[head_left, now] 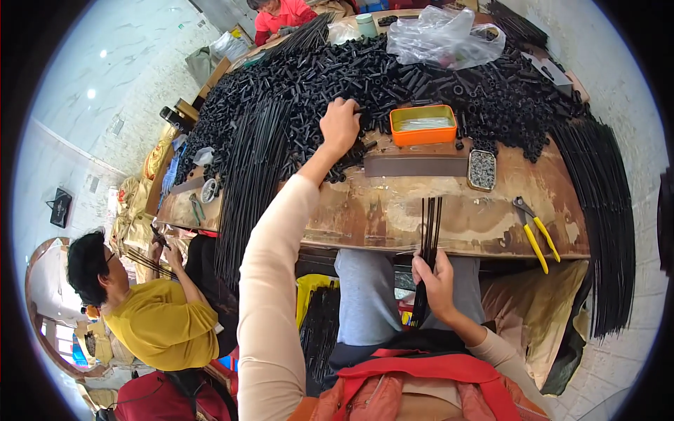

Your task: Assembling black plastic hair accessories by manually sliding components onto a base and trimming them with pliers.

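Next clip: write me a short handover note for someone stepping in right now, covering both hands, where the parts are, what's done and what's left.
Left hand: stretched out over the heap of short black tubes, fingers closed on some at its near edge.
Right hand: grips a small bundle of thin black rods upright at the near edge of the wooden table.
Nearby: orange tray, small tin of tiny parts, yellow-handled pliers, long rod stacks on both sides.
Done: bundle gathered.
Left: no tubes visible on the held rods yet.

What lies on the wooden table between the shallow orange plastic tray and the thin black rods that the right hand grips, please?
In the head view, a flat dark brown rectangular bar lies between the orange tray and the black rods in the right hand; below it, bare worn wooden table.
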Action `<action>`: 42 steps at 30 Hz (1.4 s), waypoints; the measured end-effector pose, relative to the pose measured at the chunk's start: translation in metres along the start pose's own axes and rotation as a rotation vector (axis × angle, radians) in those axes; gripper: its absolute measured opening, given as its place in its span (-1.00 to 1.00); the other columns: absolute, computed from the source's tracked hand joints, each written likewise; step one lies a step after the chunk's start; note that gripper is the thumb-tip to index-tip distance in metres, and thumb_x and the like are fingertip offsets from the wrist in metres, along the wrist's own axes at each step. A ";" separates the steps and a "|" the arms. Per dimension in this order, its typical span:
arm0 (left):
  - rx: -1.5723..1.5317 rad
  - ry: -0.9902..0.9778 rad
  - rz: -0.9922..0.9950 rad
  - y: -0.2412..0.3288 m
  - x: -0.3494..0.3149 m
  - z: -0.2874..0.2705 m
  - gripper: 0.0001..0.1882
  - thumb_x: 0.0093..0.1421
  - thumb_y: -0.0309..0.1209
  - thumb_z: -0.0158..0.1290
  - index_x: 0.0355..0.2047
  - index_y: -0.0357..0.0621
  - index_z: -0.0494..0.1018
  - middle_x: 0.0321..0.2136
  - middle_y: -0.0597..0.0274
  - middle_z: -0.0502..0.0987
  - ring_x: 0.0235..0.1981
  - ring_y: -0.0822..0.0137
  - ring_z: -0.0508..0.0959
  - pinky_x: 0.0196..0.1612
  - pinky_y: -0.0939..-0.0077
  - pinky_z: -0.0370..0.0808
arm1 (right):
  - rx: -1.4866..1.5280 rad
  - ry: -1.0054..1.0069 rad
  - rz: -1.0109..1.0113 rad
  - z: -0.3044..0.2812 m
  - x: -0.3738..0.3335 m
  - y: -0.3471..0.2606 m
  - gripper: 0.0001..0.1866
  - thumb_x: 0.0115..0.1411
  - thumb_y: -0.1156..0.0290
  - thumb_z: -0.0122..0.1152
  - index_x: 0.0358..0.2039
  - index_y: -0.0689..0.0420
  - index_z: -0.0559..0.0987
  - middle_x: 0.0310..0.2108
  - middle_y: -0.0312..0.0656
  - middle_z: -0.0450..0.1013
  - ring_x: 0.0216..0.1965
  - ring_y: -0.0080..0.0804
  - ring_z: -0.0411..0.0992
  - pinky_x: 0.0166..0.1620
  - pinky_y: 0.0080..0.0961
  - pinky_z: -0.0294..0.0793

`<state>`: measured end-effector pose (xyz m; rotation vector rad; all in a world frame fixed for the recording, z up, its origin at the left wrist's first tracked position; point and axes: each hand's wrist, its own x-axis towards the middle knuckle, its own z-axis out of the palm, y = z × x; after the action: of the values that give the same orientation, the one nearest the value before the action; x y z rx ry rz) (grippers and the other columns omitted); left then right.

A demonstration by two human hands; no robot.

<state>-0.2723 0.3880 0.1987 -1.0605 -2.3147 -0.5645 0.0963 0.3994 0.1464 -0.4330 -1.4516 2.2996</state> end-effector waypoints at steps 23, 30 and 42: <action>0.144 -0.462 0.217 0.018 -0.017 -0.012 -0.71 -0.03 -0.29 0.24 -0.34 -0.19 0.53 -0.33 0.08 0.45 -0.23 0.03 0.51 -0.18 0.22 0.48 | -0.026 -0.063 -0.046 0.003 -0.004 -0.003 -0.88 0.29 0.47 0.06 -0.20 0.21 0.40 -0.54 -0.36 0.31 -0.53 -0.66 0.27 -0.42 -0.68 0.26; -0.698 -0.332 0.214 0.085 -0.057 -0.061 -0.75 0.09 -0.35 0.23 -0.29 -0.22 0.48 -0.37 0.14 0.58 -0.35 0.32 0.54 -0.25 0.42 0.46 | 0.045 -0.162 -0.008 -0.004 -0.015 -0.003 -0.70 0.37 0.30 -0.12 -0.11 0.28 0.44 -0.42 -0.19 0.45 -0.44 -0.52 0.42 -0.30 -0.59 0.42; -1.318 -0.382 0.339 0.195 -0.142 -0.293 -0.87 0.20 -0.46 0.13 -0.30 -0.25 0.46 -0.32 0.17 0.59 -0.50 0.57 0.50 -0.44 0.67 0.47 | -0.127 -0.131 0.226 0.014 -0.076 -0.002 -0.77 0.24 0.32 0.16 -0.29 0.26 0.54 -0.55 -0.17 0.51 -0.52 -0.53 0.47 -0.44 -0.62 0.41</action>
<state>0.0425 0.2608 0.3673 -2.1937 -1.7813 -1.9825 0.1576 0.3533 0.1583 -0.5151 -1.6969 2.4590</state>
